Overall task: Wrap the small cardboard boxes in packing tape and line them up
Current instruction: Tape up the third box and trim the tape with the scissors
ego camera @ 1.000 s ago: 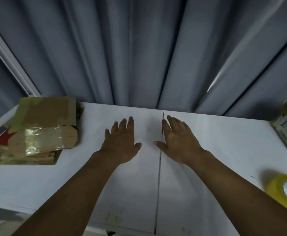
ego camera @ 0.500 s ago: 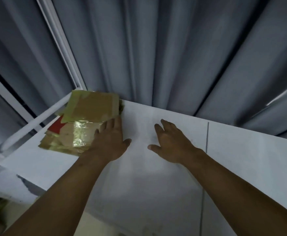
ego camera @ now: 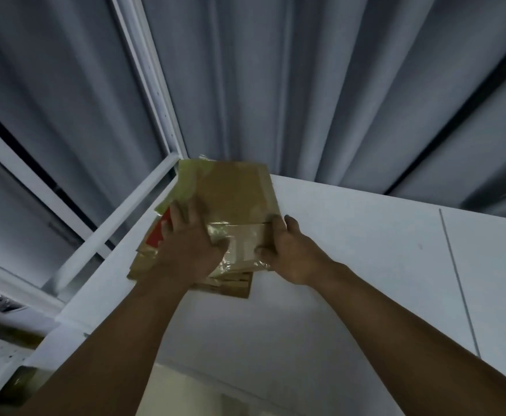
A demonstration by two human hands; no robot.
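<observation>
Cardboard stack (ego camera: 236, 202) | left hand (ego camera: 185, 247) on top | right hand (ego camera: 292, 255) grips edge

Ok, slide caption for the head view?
Left hand presses and right hand grips the flattened cardboard stack on the white table.

Stack of boxes (ego camera: 233, 199) at frame centre on table (ego camera: 365, 250) corner, left hand (ego camera: 185, 250) on top, right hand (ego camera: 290, 256) at its right edge, curtain (ego camera: 305, 85) behind.

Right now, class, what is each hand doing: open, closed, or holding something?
Left hand: open, fingers spread flat on the cardboard stack.
Right hand: grips the right edge of the top taped cardboard.
</observation>
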